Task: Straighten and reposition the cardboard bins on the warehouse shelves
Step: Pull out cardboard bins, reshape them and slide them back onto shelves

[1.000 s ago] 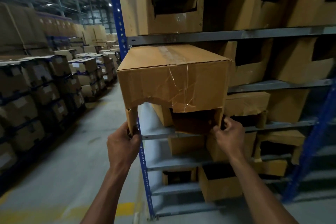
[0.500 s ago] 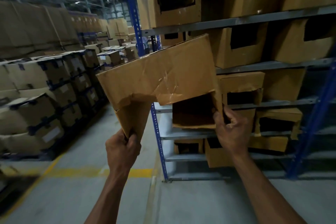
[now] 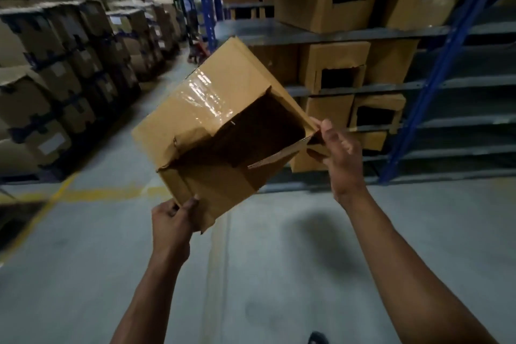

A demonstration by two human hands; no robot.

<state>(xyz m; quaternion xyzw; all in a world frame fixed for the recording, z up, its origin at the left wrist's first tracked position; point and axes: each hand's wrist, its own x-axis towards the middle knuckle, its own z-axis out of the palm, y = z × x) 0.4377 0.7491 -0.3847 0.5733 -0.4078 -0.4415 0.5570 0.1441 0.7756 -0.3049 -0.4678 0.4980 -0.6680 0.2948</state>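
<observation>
The cardboard bin (image 3: 223,131) is off the shelves (image 3: 321,29), held tilted in the air over the floor (image 3: 251,274), its long axis running from lower left up toward the rack. The left hand (image 3: 173,222) grips the bin's lowest corner, fingers curled round the edge; the right hand (image 3: 339,152) pinches the torn flap at the cut-out's right rim, nearer the shelves. The opening faces the camera and looks dark (contents cannot be told). Other bins (image 3: 332,67) sit on the shelves behind it, their cut-outs equally dark.
</observation>
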